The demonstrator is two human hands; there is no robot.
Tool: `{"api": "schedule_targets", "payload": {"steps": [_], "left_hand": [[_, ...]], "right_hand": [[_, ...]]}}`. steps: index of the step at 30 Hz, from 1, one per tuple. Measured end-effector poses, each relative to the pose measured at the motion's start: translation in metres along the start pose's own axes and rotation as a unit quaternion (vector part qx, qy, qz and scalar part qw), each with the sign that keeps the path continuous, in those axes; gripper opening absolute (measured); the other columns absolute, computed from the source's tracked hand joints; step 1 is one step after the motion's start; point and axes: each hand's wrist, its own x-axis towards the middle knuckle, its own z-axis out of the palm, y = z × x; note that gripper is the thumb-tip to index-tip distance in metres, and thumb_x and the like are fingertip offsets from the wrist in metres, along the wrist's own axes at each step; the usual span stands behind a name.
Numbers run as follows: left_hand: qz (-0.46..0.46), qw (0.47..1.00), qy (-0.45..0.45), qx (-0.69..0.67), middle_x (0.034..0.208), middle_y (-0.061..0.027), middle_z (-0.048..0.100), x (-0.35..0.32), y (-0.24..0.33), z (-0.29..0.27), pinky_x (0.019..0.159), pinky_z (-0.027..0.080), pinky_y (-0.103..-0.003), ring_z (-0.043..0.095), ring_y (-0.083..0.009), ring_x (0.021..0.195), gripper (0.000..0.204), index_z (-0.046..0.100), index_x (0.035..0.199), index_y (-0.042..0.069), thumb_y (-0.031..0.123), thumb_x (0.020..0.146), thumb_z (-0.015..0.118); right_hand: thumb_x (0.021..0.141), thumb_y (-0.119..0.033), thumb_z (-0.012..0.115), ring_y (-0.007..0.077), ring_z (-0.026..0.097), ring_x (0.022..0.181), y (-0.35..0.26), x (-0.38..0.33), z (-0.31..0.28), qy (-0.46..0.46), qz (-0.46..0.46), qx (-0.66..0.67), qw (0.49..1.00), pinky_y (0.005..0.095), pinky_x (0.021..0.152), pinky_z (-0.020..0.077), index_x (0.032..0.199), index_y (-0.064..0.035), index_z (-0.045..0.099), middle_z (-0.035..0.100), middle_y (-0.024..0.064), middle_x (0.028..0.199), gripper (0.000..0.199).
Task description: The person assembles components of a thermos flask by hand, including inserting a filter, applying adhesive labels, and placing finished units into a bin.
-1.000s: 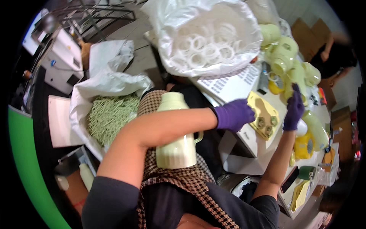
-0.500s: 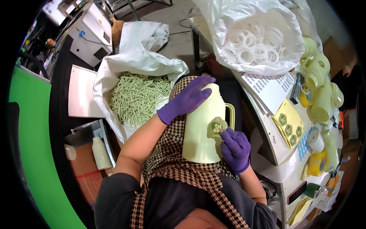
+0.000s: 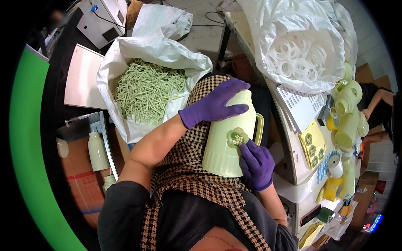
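Note:
A pale yellow-green thermos jug (image 3: 222, 157) with a loop handle (image 3: 260, 129) lies in my lap, its neck pointing away from me. Across its shoulder and neck rests my left hand (image 3: 213, 104) in a purple glove, thumb and fingers curved round it. My right hand (image 3: 257, 163), gloved alike, is closed with its fingertips at the right edge of a green flower-shaped sticker (image 3: 236, 138) on the jug's side. The sticker appears flat against the wall; whether its covered edge is stuck down I cannot tell.
Left stands a white sack (image 3: 155, 46) of thin green sticks (image 3: 146, 90). On the right-hand table (image 3: 295, 157) are a bag of clear rings (image 3: 297, 60), a yellow sticker sheet (image 3: 312, 144), several jug bodies (image 3: 347, 129) and a phone (image 3: 310, 215). Another person's arm (image 3: 377, 104) shows beyond.
The view has shifted a little. The flower sticker now looks flatter on the jug, with my right fingertips still at its edge. My left hand keeps its hold on the neck.

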Motion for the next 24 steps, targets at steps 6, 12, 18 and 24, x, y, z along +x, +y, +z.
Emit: {"api": "schedule_targets", "payload": {"steps": [6,12,18,24], "left_hand": [[-0.024,0.996,-0.074,0.054,0.157,-0.0227,0.037,0.003,0.007,-0.009,0.124,0.025,-0.048,0.031,-0.0398,0.149,0.111,0.032,0.159,0.005,0.055,0.075,0.084],[-0.032,0.99,-0.103,0.086,0.159,-0.0213,0.037,0.008,0.01,-0.002,0.124,0.026,-0.046,0.034,-0.0368,0.149,0.108,0.031,0.16,0.005,0.047,0.077,0.085],[-0.121,0.985,-0.058,-0.104,0.124,-0.0103,0.064,0.022,-0.024,-0.017,0.099,0.049,-0.034,0.062,-0.0191,0.112,0.045,0.059,0.133,0.002,0.028,0.097,0.068],[-0.064,0.992,-0.011,0.109,0.081,-0.0097,0.067,0.056,0.049,-0.007,0.071,0.051,-0.041,0.068,-0.0271,0.079,0.026,0.064,0.093,0.007,0.033,0.097,0.065]], "right_hand": [[0.078,-0.013,0.079,0.0227,0.063,0.079,0.004,-0.003,-0.004,-0.022,0.011,-0.022,0.999,0.0346,0.069,0.054,0.124,-0.0162,0.072,0.069,0.0062,0.115,0.047],[0.086,-0.022,0.076,0.0248,0.063,0.08,0.009,-0.018,-0.024,-0.125,0.112,-0.017,0.986,0.0371,0.066,0.0537,0.133,-0.0219,0.068,0.062,0.0076,0.099,0.048],[0.088,-0.012,0.072,0.03,0.066,0.084,0.108,-0.087,-0.083,-0.018,0.229,-0.128,0.965,0.0413,0.069,0.055,0.14,-0.0201,0.064,0.063,0.0121,0.101,0.053],[0.092,-0.025,0.073,0.0395,0.057,0.125,0.179,-0.116,-0.108,-0.003,0.262,-0.382,0.886,0.0482,0.103,0.0475,0.146,-0.0155,0.057,0.058,0.0218,0.137,0.057]]}}
